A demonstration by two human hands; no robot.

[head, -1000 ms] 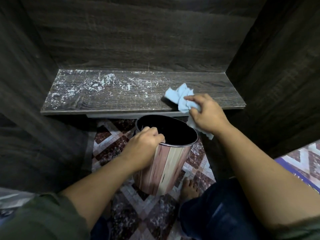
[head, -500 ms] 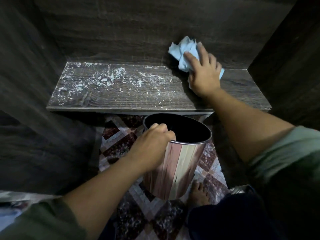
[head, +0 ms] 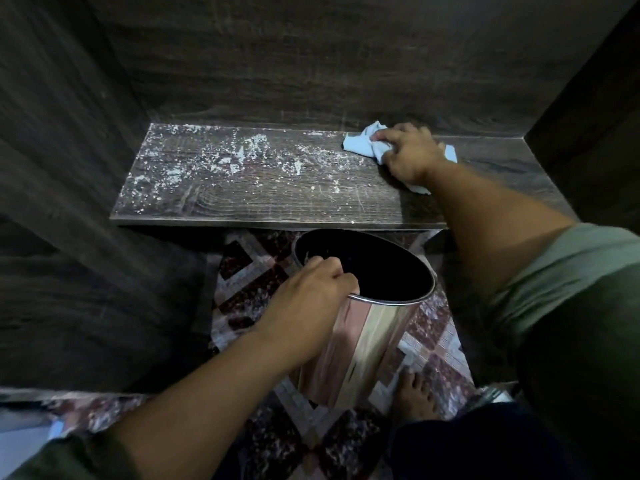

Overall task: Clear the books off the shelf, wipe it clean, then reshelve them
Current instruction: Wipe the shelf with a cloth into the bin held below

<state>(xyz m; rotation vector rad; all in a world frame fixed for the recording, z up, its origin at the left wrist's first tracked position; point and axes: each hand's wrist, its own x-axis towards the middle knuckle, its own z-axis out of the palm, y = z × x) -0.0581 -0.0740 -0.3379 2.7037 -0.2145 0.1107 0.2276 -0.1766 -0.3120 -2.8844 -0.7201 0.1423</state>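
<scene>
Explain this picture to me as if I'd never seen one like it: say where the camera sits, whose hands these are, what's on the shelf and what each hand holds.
The camera is worn on a person's head, looking down at their own two bare hands. No machine is involved. The right hand presses a light blue cloth onto a dark wooden shelf, near its back right corner. White dust covers the shelf's left and middle. The left hand has its grip on the rim of a metal bin below the shelf's front edge. No books are visible.
</scene>
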